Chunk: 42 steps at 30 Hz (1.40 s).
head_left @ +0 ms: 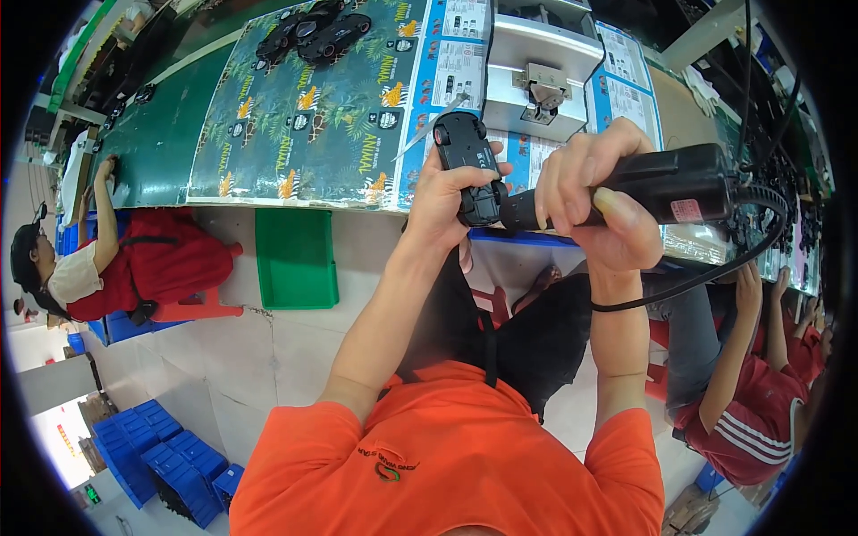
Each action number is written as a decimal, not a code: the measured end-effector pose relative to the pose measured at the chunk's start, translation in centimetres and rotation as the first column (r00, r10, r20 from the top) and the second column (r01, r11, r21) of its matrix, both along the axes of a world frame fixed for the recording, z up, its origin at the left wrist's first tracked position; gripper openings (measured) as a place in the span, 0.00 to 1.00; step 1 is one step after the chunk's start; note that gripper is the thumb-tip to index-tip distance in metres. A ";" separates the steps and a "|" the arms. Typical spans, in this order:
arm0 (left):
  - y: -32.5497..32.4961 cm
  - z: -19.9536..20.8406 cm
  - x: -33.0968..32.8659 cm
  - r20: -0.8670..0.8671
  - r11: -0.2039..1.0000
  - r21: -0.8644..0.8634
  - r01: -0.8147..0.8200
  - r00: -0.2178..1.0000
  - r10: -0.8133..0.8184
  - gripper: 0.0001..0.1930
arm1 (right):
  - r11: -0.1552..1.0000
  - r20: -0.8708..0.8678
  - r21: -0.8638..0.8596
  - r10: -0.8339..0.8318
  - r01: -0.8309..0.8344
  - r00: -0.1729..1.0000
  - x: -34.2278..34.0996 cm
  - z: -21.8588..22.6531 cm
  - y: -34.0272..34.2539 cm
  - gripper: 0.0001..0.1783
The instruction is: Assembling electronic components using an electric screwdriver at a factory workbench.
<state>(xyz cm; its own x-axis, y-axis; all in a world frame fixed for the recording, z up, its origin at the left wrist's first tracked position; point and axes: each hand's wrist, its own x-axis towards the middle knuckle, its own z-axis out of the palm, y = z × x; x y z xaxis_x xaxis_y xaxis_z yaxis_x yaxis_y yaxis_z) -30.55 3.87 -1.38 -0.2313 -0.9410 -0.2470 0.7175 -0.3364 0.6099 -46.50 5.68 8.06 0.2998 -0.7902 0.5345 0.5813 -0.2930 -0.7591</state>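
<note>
My left hand (440, 201) grips a black toy car (466, 147) over the table's near edge. The car's underside faces up, and my thumb lies across it. My right hand (608, 192) is wrapped round a thick black electric screwdriver (684, 179), held almost level. Its front end points left at the lower end of the car, beside my left fingers. Whether the tip touches a screw cannot be made out. A black coiled cord (764, 246) loops from the back of the screwdriver past my right wrist.
Several dark toy cars (313, 36) lie grouped on the printed sheet (295, 116) at the far left. A metal fixture (543, 94) stands beyond my hands. A green bin (295, 259) is on the floor at left. Co-workers sit left (170, 259) and right (737, 402).
</note>
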 end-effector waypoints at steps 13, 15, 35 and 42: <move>0.0 0.7 0.0 0.029 1.000 0.027 0.001 1.000 -0.002 0.31 | 1.000 -0.028 -0.026 0.014 -0.014 1.000 0.1 0.0 -0.1 0.13; 0.0 0.6 0.1 0.020 1.000 0.023 0.005 1.000 -0.006 0.30 | 0.999 -0.022 -0.027 0.021 -0.022 1.000 0.1 -0.1 -0.1 0.14; -0.4 0.5 0.3 -0.031 0.994 0.104 0.046 0.999 -0.043 0.27 | 0.967 -0.038 -0.100 0.232 -0.235 0.972 0.0 -1.5 -2.6 0.14; -0.7 0.1 0.5 -0.026 0.992 0.098 0.080 0.997 -0.078 0.24 | 0.965 -0.090 -0.149 0.205 -0.216 0.975 0.1 -1.0 -2.1 0.14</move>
<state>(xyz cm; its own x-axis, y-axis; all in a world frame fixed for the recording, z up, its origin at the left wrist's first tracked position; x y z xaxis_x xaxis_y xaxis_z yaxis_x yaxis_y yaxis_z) -30.08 3.20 -1.27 -0.3106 -0.8909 -0.3316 0.6991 -0.4504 0.5553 -46.36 3.56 7.06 0.4930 -0.6134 0.6171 0.5875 -0.2885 -0.7561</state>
